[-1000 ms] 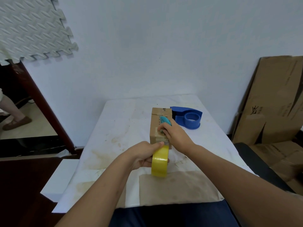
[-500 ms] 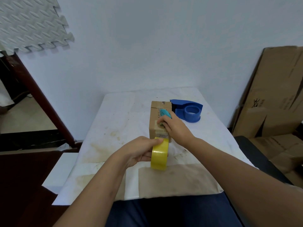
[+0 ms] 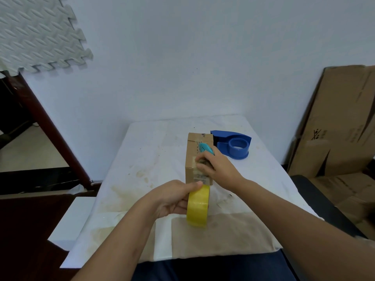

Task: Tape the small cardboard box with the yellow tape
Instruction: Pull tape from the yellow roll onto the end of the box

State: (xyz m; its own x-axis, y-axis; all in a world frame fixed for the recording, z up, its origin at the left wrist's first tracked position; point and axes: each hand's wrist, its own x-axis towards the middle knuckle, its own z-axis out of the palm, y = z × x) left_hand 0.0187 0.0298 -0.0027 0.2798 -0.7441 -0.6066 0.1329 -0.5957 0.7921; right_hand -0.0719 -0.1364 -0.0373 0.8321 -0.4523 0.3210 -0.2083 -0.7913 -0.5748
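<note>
The box (image 3: 197, 159) stood on the white-covered table (image 3: 154, 159), past the middle and just left of a blue dispenser (image 3: 233, 144). The left hand (image 3: 174, 196) was closed round the yellow roll (image 3: 198, 206), thumb on top at the rim and fingers curled at its left face, and held it on edge at the box's near end. The right hand (image 3: 218, 167) lay on the box top, closed on a small teal tool (image 3: 206, 149), probably a cutter, whose tip stuck out beyond the fingers; whether those fingers also pressed tape down could not be told. A glossy strip seemed to run along the top seam toward the roll, but its line was too faint to trace. The box looked light and probably near empty, so it would likely slide under a pull unless it was pinned from above, as the right hand appeared to do. Its walls were thin card, stiff at the edges and soft in the middle of a panel, so the corners and seam would be the better places to press. The roll was rigid, light and slick on its outer wrap; gripping through the core or across both faces would probably hold best while the tape was drawn tight.
</note>
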